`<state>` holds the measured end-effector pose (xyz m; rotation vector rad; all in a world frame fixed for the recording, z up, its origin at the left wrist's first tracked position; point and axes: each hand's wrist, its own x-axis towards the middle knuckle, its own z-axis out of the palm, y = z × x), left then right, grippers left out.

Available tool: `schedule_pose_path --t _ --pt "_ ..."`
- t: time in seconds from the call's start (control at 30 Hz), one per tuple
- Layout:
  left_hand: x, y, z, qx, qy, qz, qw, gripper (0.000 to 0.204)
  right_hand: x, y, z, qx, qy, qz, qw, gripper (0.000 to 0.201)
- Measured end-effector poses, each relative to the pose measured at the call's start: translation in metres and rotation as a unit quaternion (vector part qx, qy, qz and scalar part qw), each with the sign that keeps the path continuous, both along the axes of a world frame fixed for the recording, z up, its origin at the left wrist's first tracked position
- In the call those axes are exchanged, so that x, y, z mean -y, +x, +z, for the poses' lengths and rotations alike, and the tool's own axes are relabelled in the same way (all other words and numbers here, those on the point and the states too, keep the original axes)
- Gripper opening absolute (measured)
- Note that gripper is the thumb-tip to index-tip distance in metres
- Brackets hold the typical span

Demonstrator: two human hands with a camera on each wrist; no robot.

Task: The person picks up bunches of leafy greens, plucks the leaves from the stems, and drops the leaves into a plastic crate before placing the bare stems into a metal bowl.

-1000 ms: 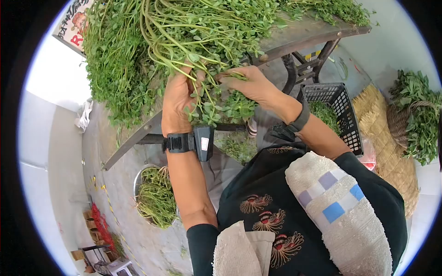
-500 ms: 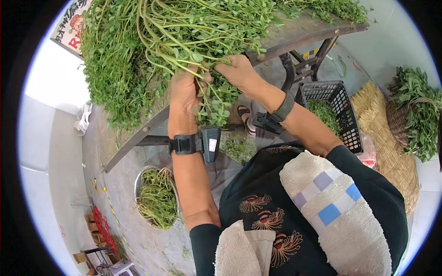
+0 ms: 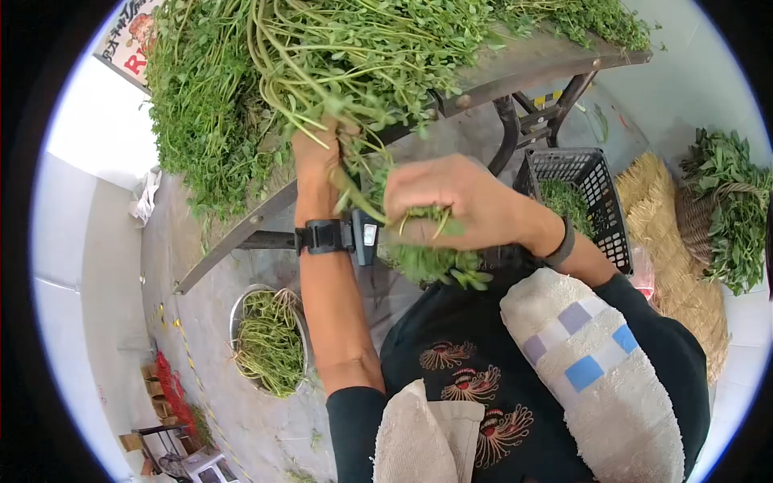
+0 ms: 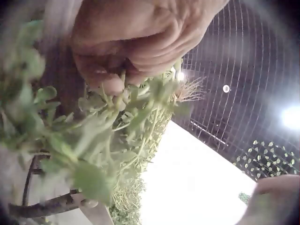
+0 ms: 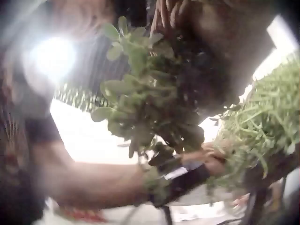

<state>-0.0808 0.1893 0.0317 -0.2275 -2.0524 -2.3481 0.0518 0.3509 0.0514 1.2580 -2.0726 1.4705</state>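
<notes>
A large heap of purslane, with thick pale stems and small rounded leaves, covers the table. My left hand is at the near edge of the heap, its fingers curled round purslane stems whose leafy ends hang below. Lower and nearer my body, my right hand grips a bunch of purslane sprigs. Cut stem ends poke out by its fingers, and leaves dangle under it. A stem slants between the two hands in the head view. The right hand is slightly blurred there.
The table's metal edge runs in front of me. A black plastic crate with greens stands on the right, beside a woven straw mat and a basket of leafy greens. A metal basin of stems sits on the floor at left.
My right hand has come away from beside the left hand, down and toward my body, carrying the sprigs. The left hand stays near the heap's edge, gripping stems.
</notes>
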Motion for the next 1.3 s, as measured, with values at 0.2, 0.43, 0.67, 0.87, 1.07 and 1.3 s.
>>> schedule_pose_path --t 0.2,0.43,0.67,0.87,1.07,1.3 --pt "0.005 0.014 0.005 0.042 0.047 -0.043 0.997 0.02 -0.005 -0.05 -0.04 0.131 -0.056 -0.174 0.974 0.019" --pt "0.007 0.015 0.002 0.017 0.052 -0.073 0.996 0.021 0.005 -0.082 -0.06 0.148 -0.05 -0.242 0.958 0.03" --pt "0.008 0.019 0.004 0.023 -0.002 -0.055 0.998 0.023 0.012 -0.089 -0.072 0.204 -0.034 -0.178 0.962 0.038" --pt "0.004 0.022 0.001 0.007 0.019 -0.077 0.997 0.022 0.008 -0.084 -0.068 0.283 -0.096 -0.128 0.946 0.031" --pt "0.004 0.02 0.0 0.002 -0.017 -0.092 0.996 0.024 -0.001 -0.079 -0.064 0.278 -0.084 -0.129 0.948 0.026" --pt "-0.022 0.017 -0.008 -0.007 0.116 0.009 0.993 0.016 0.004 -0.073 -0.055 0.073 -0.032 -0.263 0.962 0.021"
